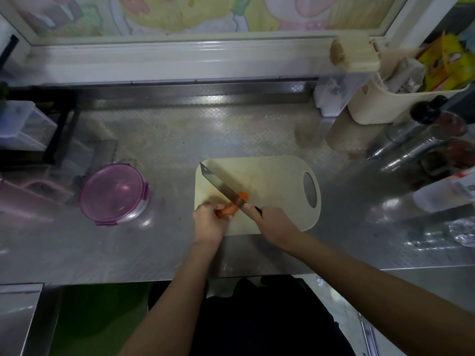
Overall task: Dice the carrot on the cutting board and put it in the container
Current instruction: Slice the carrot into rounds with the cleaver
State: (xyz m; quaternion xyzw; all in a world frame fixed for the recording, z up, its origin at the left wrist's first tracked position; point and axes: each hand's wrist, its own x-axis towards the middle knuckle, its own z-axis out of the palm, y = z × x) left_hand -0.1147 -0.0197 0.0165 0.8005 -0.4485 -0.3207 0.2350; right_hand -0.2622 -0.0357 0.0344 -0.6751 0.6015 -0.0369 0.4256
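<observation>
Head view: the carrot lies on the near-left part of the cutting board. Its long axis runs from near left to far right, and the far end points toward the board's handle hole. The left hand reaches in palm down, its fingers curled round the carrot's near end. The right hand grips the knife by the handle. The blade crosses the carrot, tip pointing far left. The purple-lidded container sits on the surface, well left of the board.

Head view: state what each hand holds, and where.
The left hand grips the carrot at its left end; the right hand grips the knife by its dark handle.
</observation>
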